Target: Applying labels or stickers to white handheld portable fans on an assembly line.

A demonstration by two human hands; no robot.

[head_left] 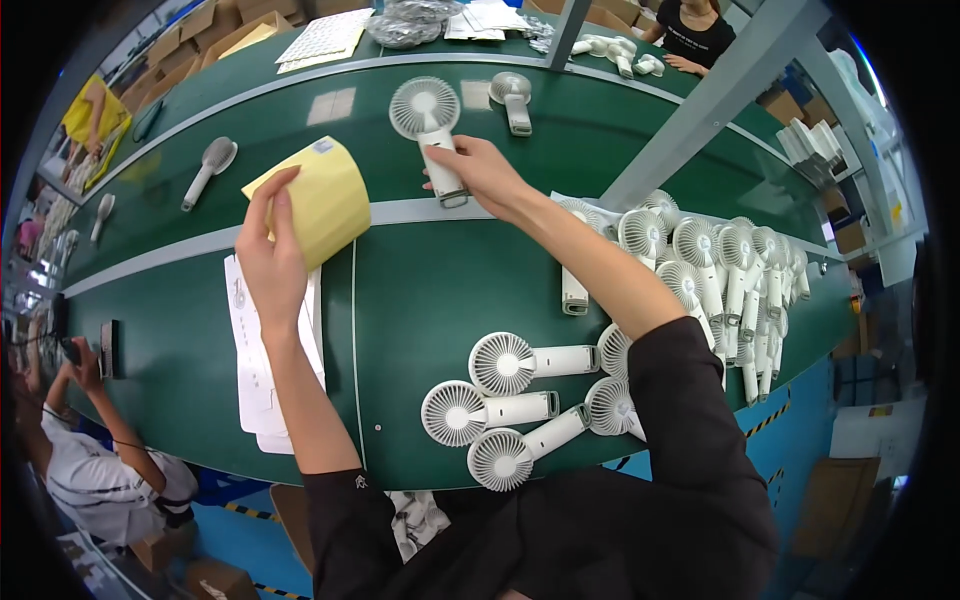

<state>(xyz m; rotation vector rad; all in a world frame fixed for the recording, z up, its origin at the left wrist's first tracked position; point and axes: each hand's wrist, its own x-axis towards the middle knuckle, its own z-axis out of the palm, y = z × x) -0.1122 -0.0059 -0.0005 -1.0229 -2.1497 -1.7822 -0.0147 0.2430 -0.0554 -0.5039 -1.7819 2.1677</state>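
Observation:
My left hand (270, 265) is closed on a curved sheet of yellow backing paper (335, 205), with a small pale label near its top edge. My right hand (485, 178) grips the handle of a white handheld fan (425, 108), its round grille toward the far side, over the conveyor's metal rail. Another white handheld fan (514, 100) lies beyond it on the green belt. Below my left hand, white printed sheets (255, 350) rest on the table. Several more handheld fans (500, 364) lie flat between me and my right arm.
A dense pile of white fans (735, 250) fills the table's right side. A grey metal post (690, 120) rises beside it. More fans (210, 172) lie along the belt at left. Co-workers sit at left (110, 460) and far right (690, 35). Plastic bags (412, 22) lie at the back.

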